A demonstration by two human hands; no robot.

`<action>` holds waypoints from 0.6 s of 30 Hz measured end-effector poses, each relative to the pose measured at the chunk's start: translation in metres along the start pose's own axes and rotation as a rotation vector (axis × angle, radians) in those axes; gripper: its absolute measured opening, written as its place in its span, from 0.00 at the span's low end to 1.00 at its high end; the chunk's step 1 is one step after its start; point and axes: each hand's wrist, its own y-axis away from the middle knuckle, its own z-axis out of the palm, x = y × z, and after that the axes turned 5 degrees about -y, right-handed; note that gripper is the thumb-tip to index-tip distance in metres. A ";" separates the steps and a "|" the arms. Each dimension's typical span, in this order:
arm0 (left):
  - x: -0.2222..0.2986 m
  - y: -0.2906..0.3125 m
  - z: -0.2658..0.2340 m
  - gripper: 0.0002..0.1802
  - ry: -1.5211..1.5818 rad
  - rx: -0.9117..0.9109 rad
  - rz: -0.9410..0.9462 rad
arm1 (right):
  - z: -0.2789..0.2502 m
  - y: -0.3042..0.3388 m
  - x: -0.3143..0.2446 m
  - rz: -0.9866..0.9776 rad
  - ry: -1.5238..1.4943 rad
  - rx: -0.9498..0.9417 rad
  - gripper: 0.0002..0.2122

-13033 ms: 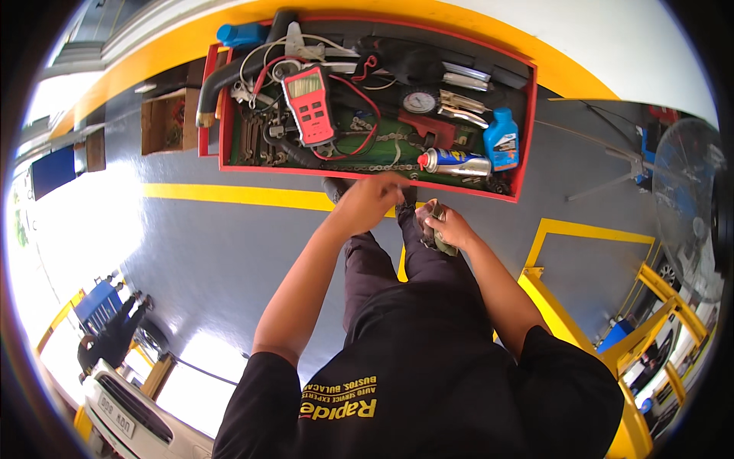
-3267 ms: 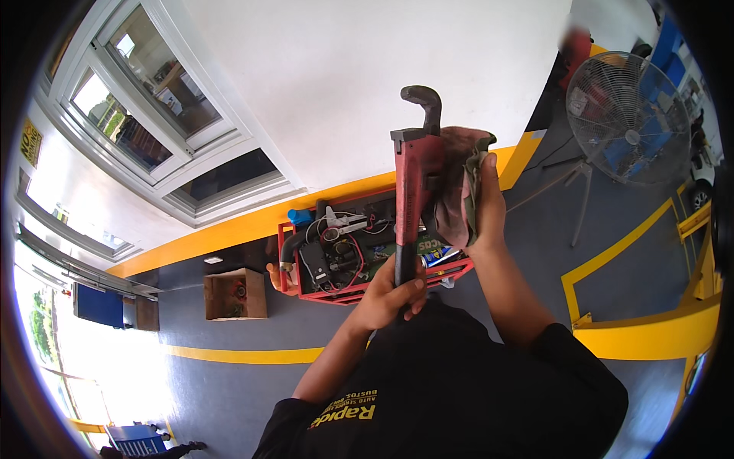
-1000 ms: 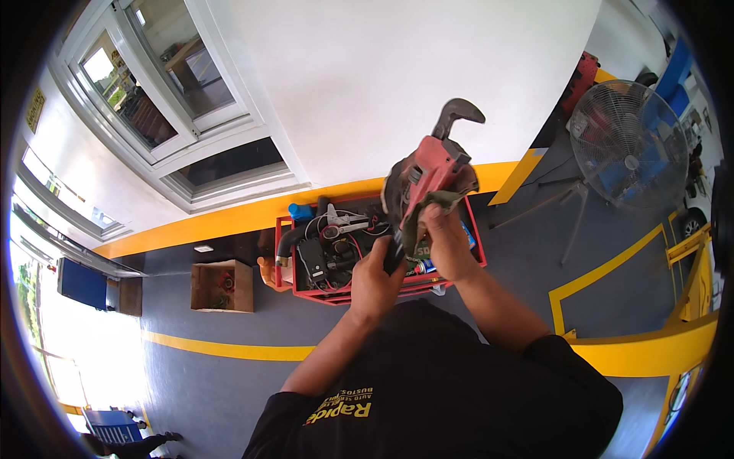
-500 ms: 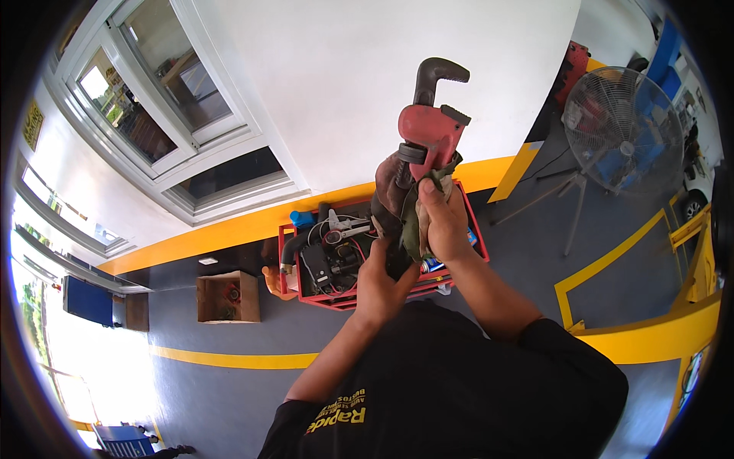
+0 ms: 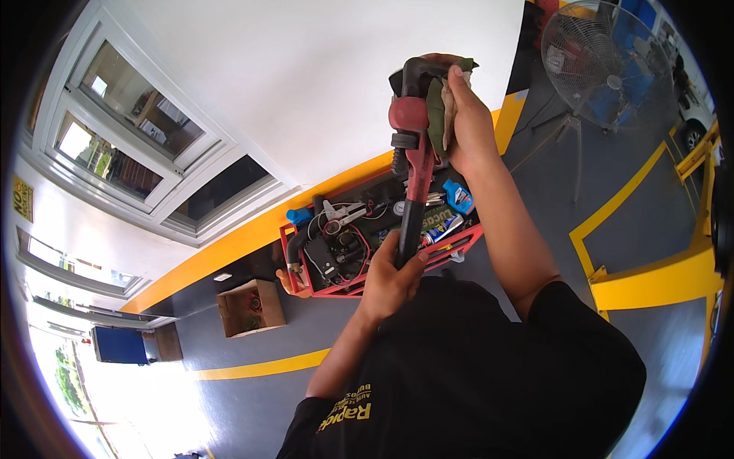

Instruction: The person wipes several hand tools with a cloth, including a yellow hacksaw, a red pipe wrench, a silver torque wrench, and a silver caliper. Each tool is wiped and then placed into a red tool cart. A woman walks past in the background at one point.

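Observation:
A large pipe wrench point(image 5: 417, 172), with a red body and a dark handle and hook jaw, stands upright in front of me, jaws at the top. My left hand point(image 5: 388, 284) is closed round the lower end of its handle. Up at the jaws, my right hand point(image 5: 472, 131) grips a green and beige rag point(image 5: 437, 115) and presses it against the hook jaw. Part of the jaw and some right fingers are hidden behind the rag and the wrench.
Below the wrench sits a red tool cart point(image 5: 344, 291) with hoses, tools, a blue bottle point(image 5: 459, 196) and a spray can point(image 5: 442, 229). A cardboard box point(image 5: 232, 320) is on the floor. A stand fan point(image 5: 608, 73) and yellow metal frame point(image 5: 657, 281) are at right.
My right hand has moved up with the rag from below the red body to the hook jaw. The handle, covered before, now shows, and the wrench has turned.

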 end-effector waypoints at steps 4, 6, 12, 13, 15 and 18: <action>-0.009 -0.004 0.005 0.13 -0.014 0.019 -0.015 | -0.002 0.016 0.023 -0.090 0.081 0.005 0.18; -0.013 -0.006 0.007 0.13 -0.014 0.022 -0.035 | -0.014 0.012 0.039 -0.175 0.200 0.019 0.16; -0.014 -0.010 -0.001 0.12 -0.113 0.058 -0.060 | -0.018 0.012 0.058 -0.222 0.171 0.080 0.15; -0.018 -0.009 -0.003 0.12 -0.130 0.065 -0.059 | -0.023 0.011 0.064 -0.239 0.142 0.080 0.14; -0.027 -0.009 -0.004 0.12 -0.162 0.086 -0.055 | -0.033 0.012 0.069 -0.164 0.065 0.076 0.16; -0.037 -0.011 -0.010 0.12 -0.261 0.144 -0.018 | -0.021 0.023 0.067 -0.029 -0.077 0.108 0.19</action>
